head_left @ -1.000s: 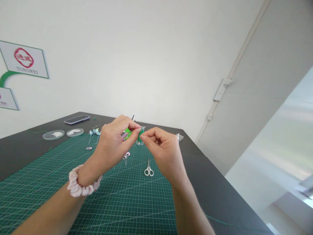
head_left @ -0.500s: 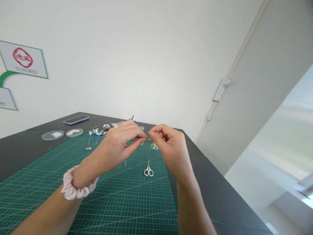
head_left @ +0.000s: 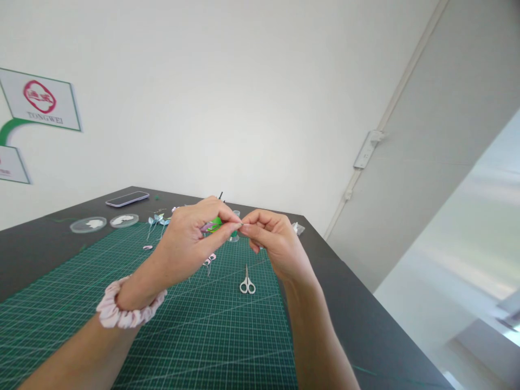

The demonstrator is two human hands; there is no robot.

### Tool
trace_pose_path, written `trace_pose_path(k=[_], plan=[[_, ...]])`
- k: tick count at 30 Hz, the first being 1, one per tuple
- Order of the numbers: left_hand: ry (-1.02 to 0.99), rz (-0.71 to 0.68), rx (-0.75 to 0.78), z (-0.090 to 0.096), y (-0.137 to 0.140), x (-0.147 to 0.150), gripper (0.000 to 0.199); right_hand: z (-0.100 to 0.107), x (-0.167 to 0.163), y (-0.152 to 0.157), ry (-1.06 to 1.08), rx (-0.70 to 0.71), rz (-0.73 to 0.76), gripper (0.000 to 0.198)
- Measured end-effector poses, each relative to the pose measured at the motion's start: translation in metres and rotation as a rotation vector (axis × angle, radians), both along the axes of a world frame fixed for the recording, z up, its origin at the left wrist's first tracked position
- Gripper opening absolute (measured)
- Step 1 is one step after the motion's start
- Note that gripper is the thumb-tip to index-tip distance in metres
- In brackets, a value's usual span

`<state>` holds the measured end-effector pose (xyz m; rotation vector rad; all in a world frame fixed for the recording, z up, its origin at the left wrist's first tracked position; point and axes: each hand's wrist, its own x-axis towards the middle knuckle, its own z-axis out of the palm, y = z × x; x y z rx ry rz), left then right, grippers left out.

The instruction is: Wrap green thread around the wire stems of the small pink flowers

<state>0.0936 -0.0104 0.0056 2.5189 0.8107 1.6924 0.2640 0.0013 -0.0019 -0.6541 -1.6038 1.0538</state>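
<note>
My left hand, a pale scrunchie on its wrist, is closed in a pinch on a small pinkish petal-like piece with a thin stem or wire. Fingertip to fingertip with it, my right hand pinches the thin end of the same piece; the exact spot is hidden by the fingers. Below them, small white-handled scissors lie on the green cutting mat. Two or more pink loops on wires rest under my left hand. A bright green item shows partly behind it.
Blue wire-stemmed leaves, a pink loop and two shallow dishes with white pieces lie to the left. A phone sits farther back on the dark table. Clear plastic lies beyond my right hand.
My hands have come together, so the fingertips now meet. The left hand has turned, bringing the pinkish piece into view. Scissors and dishes stay in place.
</note>
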Motion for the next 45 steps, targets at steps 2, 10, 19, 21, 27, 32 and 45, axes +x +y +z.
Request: trace_pose_path(k=[2, 10, 19, 21, 27, 32, 45], plan=[[-0.043, 0.049, -0.021, 0.0, -0.001, 0.0, 0.013, -0.001, -0.002, -0.001, 0.008, -0.012, 0.018, 0.015], [-0.061, 0.178, 0.058, -0.005, 0.003, 0.002, 0.013, -0.001, -0.008, -0.009, -0.042, 0.039, -0.078, 0.016], [0.023, 0.143, 0.182, -0.01, 0.011, 0.001, 0.014, -0.001, -0.018, -0.024, -0.166, 0.262, -0.33, 0.018], [0.061, 0.118, 0.198, -0.01, 0.011, 0.001, 0.015, -0.003, -0.016, -0.026, -0.23, 0.336, -0.394, 0.017], [0.192, 0.077, 0.198, -0.009, 0.011, 0.001, 0.016, -0.002, -0.006, -0.023, -0.352, 0.423, -0.487, 0.018], [0.238, 0.021, 0.187, -0.007, 0.011, 0.0, 0.018, 0.003, 0.003, -0.021, -0.326, 0.344, -0.429, 0.017], [0.092, -0.091, -0.018, -0.004, 0.002, 0.002, 0.015, 0.006, 0.014, -0.005, -0.074, 0.011, 0.019, 0.016]])
